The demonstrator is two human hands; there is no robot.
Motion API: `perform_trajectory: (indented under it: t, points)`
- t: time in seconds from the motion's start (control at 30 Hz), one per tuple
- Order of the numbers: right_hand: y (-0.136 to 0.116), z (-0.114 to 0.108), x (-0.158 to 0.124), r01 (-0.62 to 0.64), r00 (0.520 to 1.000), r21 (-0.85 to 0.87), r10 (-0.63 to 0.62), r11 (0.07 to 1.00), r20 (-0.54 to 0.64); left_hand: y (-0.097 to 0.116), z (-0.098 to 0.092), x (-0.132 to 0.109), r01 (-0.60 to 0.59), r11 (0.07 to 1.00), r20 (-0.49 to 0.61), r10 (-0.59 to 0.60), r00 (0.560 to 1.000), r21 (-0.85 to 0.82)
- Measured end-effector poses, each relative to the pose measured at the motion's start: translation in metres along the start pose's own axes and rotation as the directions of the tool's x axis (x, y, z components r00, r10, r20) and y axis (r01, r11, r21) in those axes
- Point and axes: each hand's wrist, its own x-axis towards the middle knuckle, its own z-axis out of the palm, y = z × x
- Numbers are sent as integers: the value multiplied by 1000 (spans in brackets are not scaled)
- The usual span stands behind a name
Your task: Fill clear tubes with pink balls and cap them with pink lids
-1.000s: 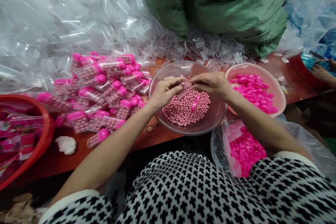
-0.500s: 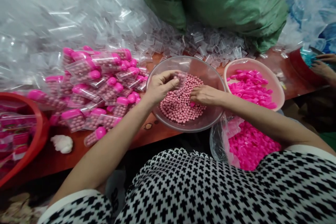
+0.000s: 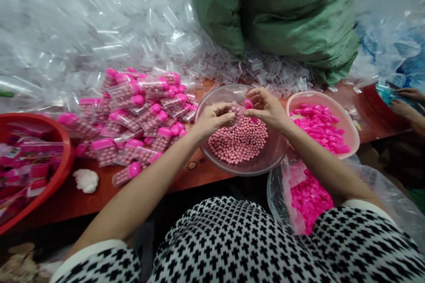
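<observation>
Above a clear basin [image 3: 262,166] of small pink beads [image 3: 237,143], my left hand [image 3: 215,119] pinches a clear plastic tube [image 3: 237,112] with pink beads inside. Close to the tube's right end, my right hand [image 3: 267,107] grips a bright pink cap [image 3: 248,105] between thumb and fingers. The cap and the tube look apart, though fingers hide part of both. On the left lies a heap of bead-filled tubes with pink caps [image 3: 133,108].
A pale pink bowl [image 3: 354,141] of pink caps stands at right, above a plastic bag [image 3: 277,190] with more. A red basin [image 3: 66,154] is at left. Behind lie clear empty tubes [image 3: 212,64] and a green sack [image 3: 292,17]. Another person's hands [image 3: 403,104] show far right.
My right hand has risen from the beads in the basin and now holds the pink cap beside the tube. My left hand still holds the tube. The view has shifted slightly.
</observation>
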Motion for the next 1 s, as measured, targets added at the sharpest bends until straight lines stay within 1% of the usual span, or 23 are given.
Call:
perform_trajectory:
  t: [0.07, 0.13, 0.17, 0.2, 0.27, 0.33, 0.4, 0.43, 0.5, 0.57, 0.63, 0.67, 0.73, 0.8, 0.9, 1.0]
  points:
    - [-10, 7, 0, 48, 998, -223, -54, 974, -19, 0, 0, 0, -11, 1000, 5, 11, 1000, 5]
    - [-19, 13, -3, 99, 994, -391, -106, 915, 2, -1, -1, 0, -26, 1000, -23, 26, 999, -4]
    - [-22, 16, -6, 113, 993, -420, -112, 901, 28, -2, -1, 0, -34, 999, -45, 33, 998, -13]
    - [-24, 18, -9, 113, 994, -409, -100, 906, 54, -2, -2, 0, -42, 999, -69, 40, 997, -23]
    - [-24, 19, -14, 65, 996, -288, -42, 955, 84, -3, -2, 0, -56, 998, -101, 52, 994, -41]
    - [-21, 17, -16, -18, 996, -92, 26, 996, 90, -4, -2, 0, -69, 997, -95, 66, 993, -37]
    - [-17, 13, -16, -101, 991, 87, 93, 991, 92, -4, -1, 1, -75, 997, -52, 74, 996, -13]
    - [-16, 10, -15, -131, 989, 145, 119, 981, 88, -4, -1, 1, -83, 997, -36, 83, 996, 10]
    - [-16, 5, -13, -133, 991, 193, 128, 972, 36, -4, 0, 1, -120, 989, -31, 123, 992, 81]
    - [-21, 1, -13, -62, 997, 154, 70, 986, -42, -5, 0, 2, -179, 968, -38, 189, 981, 176]
    - [-28, -2, -13, 50, 996, 28, -48, 998, -72, -6, 1, 2, -228, 942, -19, 240, 971, 247]
    - [-32, -3, -13, 112, 992, -53, -115, 992, -59, -6, 1, 3, -242, 932, -2, 252, 968, 268]
    - [-37, -3, -13, 226, 973, -205, -232, 952, -5, -7, 1, 3, -260, 918, 20, 267, 964, 299]
    - [-38, -2, -12, 295, 955, -297, -294, 908, 46, -9, 1, 2, -273, 900, 18, 284, 959, 340]
    - [-36, 0, -11, 334, 942, -329, -320, 883, 99, -10, 1, 0, -293, 864, 3, 320, 948, 409]
    - [-34, 0, -13, 406, 913, -352, -389, 843, 123, -8, 1, -3, -332, 813, 6, 374, 927, 478]
